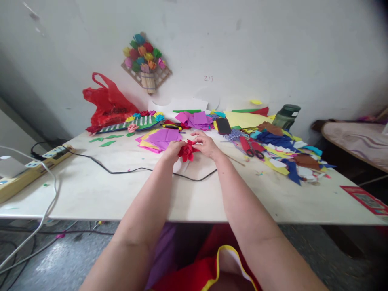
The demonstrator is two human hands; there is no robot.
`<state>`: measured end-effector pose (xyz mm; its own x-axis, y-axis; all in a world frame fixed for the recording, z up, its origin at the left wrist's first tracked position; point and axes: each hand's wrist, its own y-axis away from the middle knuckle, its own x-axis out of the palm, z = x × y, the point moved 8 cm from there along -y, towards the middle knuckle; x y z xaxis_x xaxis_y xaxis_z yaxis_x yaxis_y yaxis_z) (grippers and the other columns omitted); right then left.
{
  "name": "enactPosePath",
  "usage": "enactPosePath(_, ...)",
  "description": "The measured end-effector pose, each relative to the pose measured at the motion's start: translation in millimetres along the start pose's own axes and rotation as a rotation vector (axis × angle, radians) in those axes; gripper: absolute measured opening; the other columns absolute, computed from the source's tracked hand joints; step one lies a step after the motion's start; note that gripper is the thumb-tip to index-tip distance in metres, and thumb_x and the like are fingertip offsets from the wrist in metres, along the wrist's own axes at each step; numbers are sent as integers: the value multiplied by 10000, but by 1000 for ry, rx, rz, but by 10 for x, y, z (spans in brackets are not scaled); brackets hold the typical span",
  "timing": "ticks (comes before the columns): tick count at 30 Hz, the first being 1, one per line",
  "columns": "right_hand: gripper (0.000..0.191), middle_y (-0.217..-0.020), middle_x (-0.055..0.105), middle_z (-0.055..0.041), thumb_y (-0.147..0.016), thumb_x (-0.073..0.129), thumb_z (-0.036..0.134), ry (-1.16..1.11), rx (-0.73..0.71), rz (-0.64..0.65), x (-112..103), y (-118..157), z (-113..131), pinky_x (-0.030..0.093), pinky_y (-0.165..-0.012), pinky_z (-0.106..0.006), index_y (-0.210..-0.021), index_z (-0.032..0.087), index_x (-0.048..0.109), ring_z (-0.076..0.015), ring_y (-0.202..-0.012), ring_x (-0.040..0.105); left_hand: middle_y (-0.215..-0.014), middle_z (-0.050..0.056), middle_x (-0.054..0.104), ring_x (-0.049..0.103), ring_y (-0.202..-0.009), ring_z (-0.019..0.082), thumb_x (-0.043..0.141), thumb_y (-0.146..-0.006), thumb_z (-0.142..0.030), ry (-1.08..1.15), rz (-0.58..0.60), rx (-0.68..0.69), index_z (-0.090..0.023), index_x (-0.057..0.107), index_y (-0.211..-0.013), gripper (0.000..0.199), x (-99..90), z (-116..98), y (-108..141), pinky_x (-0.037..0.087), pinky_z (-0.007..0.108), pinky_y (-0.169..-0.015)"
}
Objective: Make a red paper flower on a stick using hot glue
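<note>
The left hand (pixel 175 148) is grasping the left side of a red paper flower (pixel 188 151), and the right hand (pixel 206 144) is pinching its right side. The flower is sitting between both hands, left of the phone (pixel 223 126) and nearer the person. A paper stack (pixel 165 137) is lying left of the phone, while scissors (pixel 255 152) are resting to the phone's right, nearer the person. Paper scraps (pixel 292 155) are spreading farther right of the phone. A red bag (pixel 109 103) is standing well left of it, and a black cord (pixel 112 172) is running in front.
</note>
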<state>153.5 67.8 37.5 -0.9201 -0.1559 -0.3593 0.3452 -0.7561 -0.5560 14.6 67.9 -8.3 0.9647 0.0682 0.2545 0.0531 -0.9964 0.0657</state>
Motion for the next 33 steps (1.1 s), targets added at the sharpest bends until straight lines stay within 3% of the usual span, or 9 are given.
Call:
enactPosePath(9,34,-1228,616,-75,-734,664,180,32,23,14,-3,-4,58,497,-868,-347,-705,195,669,-192,-1057,594,-592,37,621,569,-510,130,650,-652,-181,60,116,-95,-136,599,-640,70,44,39,3,438,255,-547)
enactPosePath(18,89,-1219,630,-80,-725,645,130,91,64,9,26,-12,-13,529,-855,-336,-668,193,670,-209,-1112,601,-481,13,552,480,-419,97,708,-665,-149,-100,90,-1,-156,556,-554,188,25,-19,7,331,246,-464)
enactPosePath(24,120,-1134,663,-60,-700,668,123,174,103,-12,13,-26,-122,529,-879,-364,-604,193,653,-197,-983,633,-435,5,526,447,-390,88,695,-658,-140,-169,62,35,-149,561,-515,196,37,-22,3,296,236,-427)
enactPosePath(33,153,-1116,666,-55,-696,647,92,179,14,-7,28,-6,24,504,-883,-352,-588,197,618,-191,-986,625,-422,-12,493,454,-384,93,661,-630,-91,-60,5,-9,-160,519,-514,197,-13,51,-47,303,231,-418)
